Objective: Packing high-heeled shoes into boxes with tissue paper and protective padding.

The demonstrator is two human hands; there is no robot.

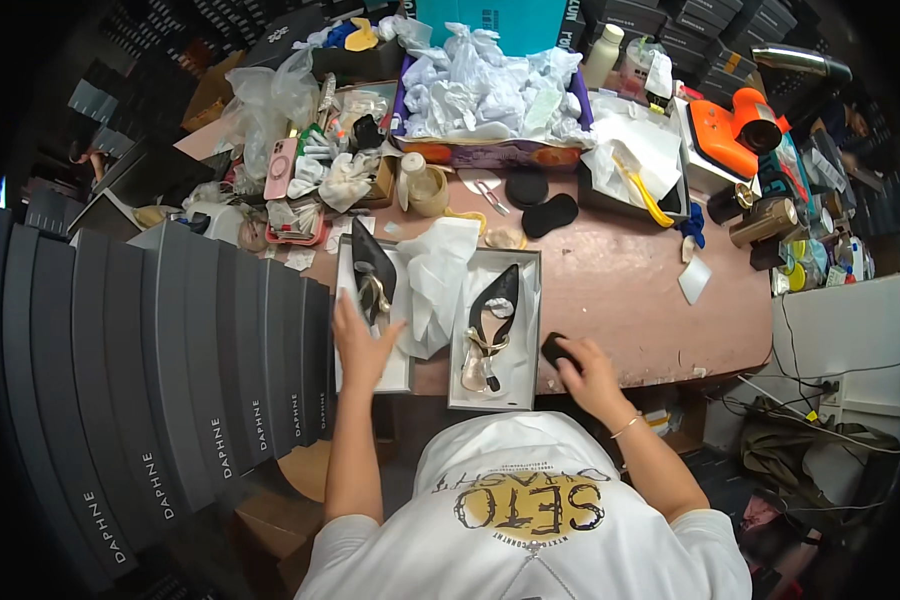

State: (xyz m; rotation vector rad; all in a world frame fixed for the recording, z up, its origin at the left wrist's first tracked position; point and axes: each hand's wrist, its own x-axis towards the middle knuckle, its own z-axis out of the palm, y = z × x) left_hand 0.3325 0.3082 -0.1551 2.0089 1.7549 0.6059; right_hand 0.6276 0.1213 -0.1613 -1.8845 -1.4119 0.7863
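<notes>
My left hand (363, 345) is open, its thumb spread from the fingers, at the left edge of a grey box half (395, 378). Inside that half, just beyond the fingers, lies a black pointed-toe shoe (372, 262) with a gold-coloured strap. The other half of the box (470, 402) holds a second black pointed shoe (500, 300) with a gold-coloured knot and white stuffing. White tissue paper (440, 270) spreads between the two shoes. My right hand (590, 378) grips a small black pad (558, 349) on the tabletop, right of the box.
Tall stacks of grey shoe boxes (180, 350) crowd the left. At the back, a purple box (450, 152) overflows with crumpled white paper. Two black pads (550, 215), a jar (428, 190), a yellow-handled brush (645, 190) and an orange device (725, 135) occupy the pinkish table (660, 310).
</notes>
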